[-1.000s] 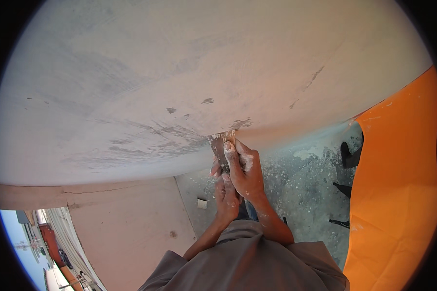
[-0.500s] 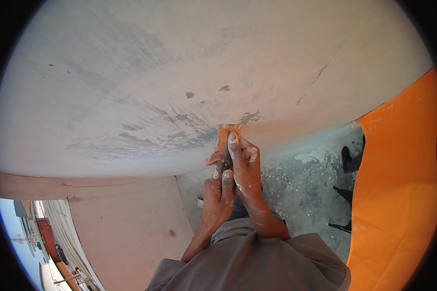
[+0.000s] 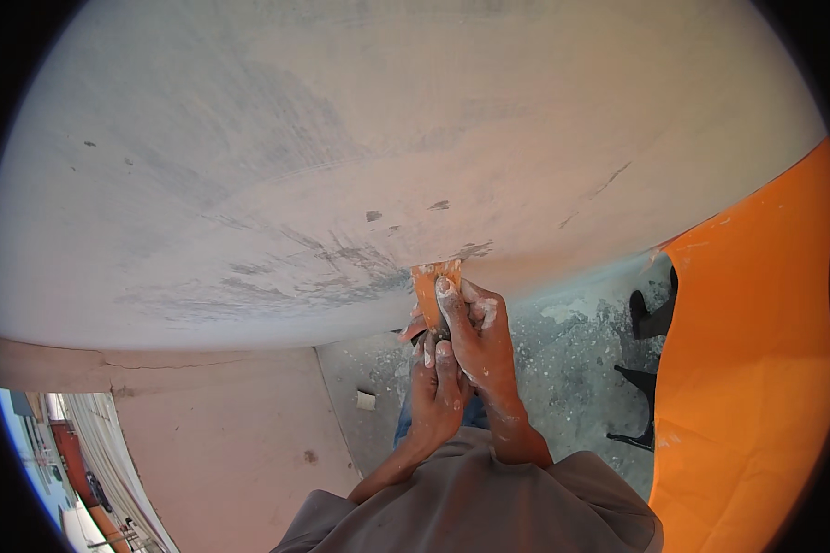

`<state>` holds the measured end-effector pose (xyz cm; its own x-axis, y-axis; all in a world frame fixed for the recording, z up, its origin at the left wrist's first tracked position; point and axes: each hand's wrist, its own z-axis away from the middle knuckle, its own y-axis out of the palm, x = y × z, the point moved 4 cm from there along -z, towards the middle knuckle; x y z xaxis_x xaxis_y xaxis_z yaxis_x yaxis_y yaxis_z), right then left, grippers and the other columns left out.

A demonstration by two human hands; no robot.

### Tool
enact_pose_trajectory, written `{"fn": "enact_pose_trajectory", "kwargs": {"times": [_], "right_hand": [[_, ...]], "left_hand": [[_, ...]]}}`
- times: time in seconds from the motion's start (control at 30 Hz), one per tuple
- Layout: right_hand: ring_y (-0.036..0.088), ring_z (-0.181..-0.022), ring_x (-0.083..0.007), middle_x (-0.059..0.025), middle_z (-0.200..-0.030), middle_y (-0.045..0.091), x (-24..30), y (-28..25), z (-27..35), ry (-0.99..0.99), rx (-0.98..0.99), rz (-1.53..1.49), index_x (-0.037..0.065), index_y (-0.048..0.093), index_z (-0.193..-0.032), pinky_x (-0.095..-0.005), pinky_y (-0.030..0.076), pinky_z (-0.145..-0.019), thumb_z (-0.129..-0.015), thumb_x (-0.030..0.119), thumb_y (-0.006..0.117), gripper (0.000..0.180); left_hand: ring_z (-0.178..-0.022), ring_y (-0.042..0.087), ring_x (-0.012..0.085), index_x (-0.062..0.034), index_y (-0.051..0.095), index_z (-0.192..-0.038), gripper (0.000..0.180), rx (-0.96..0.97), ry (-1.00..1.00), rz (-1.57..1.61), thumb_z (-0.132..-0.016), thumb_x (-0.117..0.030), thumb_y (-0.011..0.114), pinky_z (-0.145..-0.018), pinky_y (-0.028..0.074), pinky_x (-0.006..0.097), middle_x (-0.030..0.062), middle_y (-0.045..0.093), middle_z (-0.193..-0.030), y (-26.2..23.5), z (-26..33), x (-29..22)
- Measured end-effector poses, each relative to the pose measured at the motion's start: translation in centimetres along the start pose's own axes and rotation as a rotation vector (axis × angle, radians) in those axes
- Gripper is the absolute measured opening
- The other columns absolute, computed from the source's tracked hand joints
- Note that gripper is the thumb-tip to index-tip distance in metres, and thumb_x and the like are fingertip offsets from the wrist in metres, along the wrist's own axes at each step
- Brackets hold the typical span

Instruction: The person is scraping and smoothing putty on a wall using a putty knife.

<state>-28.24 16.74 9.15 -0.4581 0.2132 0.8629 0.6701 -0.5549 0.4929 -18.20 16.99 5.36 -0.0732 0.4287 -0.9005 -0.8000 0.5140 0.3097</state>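
Observation:
An orange scraper blade [image 3: 428,288] presses against a large pale plastered wall [image 3: 387,157] at its lower edge. My right hand [image 3: 478,343] is wrapped around the tool's upper part, its forefinger lying along the blade. Just below it my left hand [image 3: 433,392] clasps the handle, which is hidden inside the fingers. Both hands are dusted with white plaster. Grey scrape marks [image 3: 341,263] streak the wall to the left of the blade.
An orange panel [image 3: 756,369] stands at the right. Below lies a speckled grey floor [image 3: 572,359] with dark legs of a stand [image 3: 650,318] and a small white scrap [image 3: 366,400]. A pinkish ledge [image 3: 221,415] runs at lower left, with buildings far below.
Both hands and the scraper have slid a little up and to the right along the wall. The blade now shows more clearly above the fingers.

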Motion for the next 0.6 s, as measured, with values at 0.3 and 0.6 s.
{"fn": "enact_pose_trajectory", "kwargs": {"times": [0.3, 0.6], "right_hand": [[0.073, -0.071, -0.017, -0.0099, -0.086, 0.07, -0.5, -0.7, 0.2, -0.004, -0.014, 0.162, -0.003, 0.062, -0.108, -0.0237, 0.048, -0.049, -0.107, 0.022, 0.05, 0.028], [0.057, -0.048, -0.0137, -0.0163, -0.071, 0.07, -2.4, 1.3, -0.3, -0.059, -0.036, -0.17, -0.003, 0.058, -0.097, -0.0257, 0.048, -0.048, -0.109, 0.028, 0.044, 0.036]], "left_hand": [[-0.048, 0.04, 0.0018, -0.0119, 0.049, -0.11, 0.025, 0.083, 0.009, 0.23, -0.112, -0.03, 0.032, -0.042, 0.027, 0.02, -0.0047, 0.05, -0.064, 0.4, -0.6, 2.3], [-0.059, 0.041, 0.0016, -0.0026, 0.054, -0.091, 0.031, 0.069, 0.143, -0.52, -0.11, -0.022, 0.039, -0.05, 0.031, 0.022, -0.0053, 0.05, -0.067, -2.9, -1.0, -2.6]]}}
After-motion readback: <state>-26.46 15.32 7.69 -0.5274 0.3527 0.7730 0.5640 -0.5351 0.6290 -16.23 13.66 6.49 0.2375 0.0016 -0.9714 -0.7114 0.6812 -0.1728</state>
